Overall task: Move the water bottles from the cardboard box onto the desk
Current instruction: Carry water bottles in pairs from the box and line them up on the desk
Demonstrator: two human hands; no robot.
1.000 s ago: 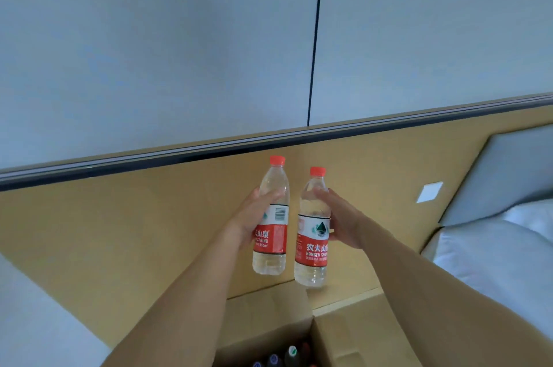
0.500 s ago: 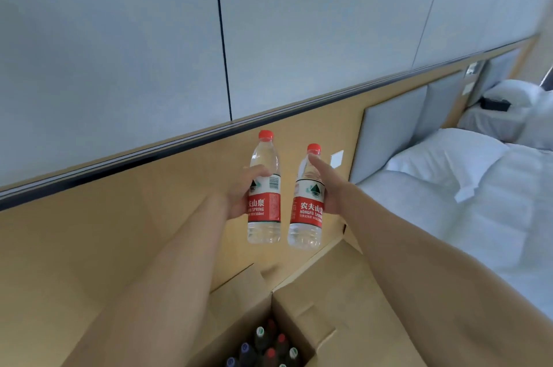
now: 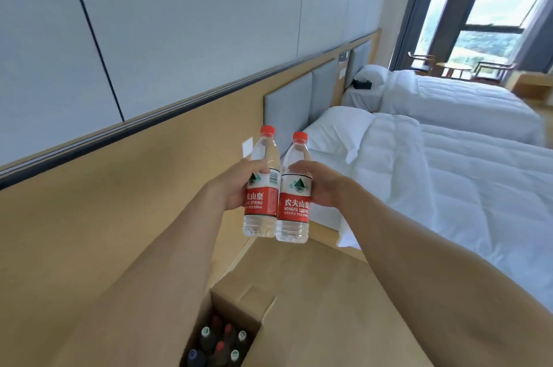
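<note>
Centre frame: left hand (image 3: 236, 187) and right hand (image 3: 321, 187) each grip a full, firm, smooth-sided water bottle (image 3: 261, 187) at mid-label.

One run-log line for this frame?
left hand grips bottle | right hand grips second bottle | both above cardboard box | desk unseen

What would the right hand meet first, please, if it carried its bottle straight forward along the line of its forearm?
Probably the white pillow on the near bed, ahead of the right hand and its bottle; depth is unclear, so the grey headboard is possible.
</note>
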